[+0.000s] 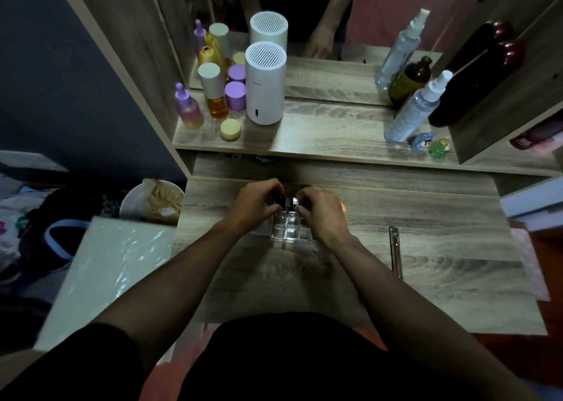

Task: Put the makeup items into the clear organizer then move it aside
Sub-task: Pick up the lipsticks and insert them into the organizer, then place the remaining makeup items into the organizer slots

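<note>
A clear organizer (pixel 289 228) with a grid of small square cells sits on the wooden desk (pixel 426 248) in front of me. My left hand (pixel 259 202) and my right hand (pixel 323 211) meet over its far edge. Between their fingertips are small dark makeup items (pixel 281 201), one with a shiny silver top (pixel 295 200); each hand pinches one. Part of the organizer is hidden under my right hand. A slim pen-like makeup item (pixel 395 251) lies on the desk to the right, apart from the organizer.
On the raised shelf stand a white cylinder (pixel 265 84), purple and amber bottles (pixel 213 96), a yellow-lidded jar (pixel 230 129), spray bottles (pixel 414 111) and small figurines (pixel 429 144), with a mirror behind. A white bowl (pixel 146 202) and plastic-wrapped box (pixel 106 263) sit at the left.
</note>
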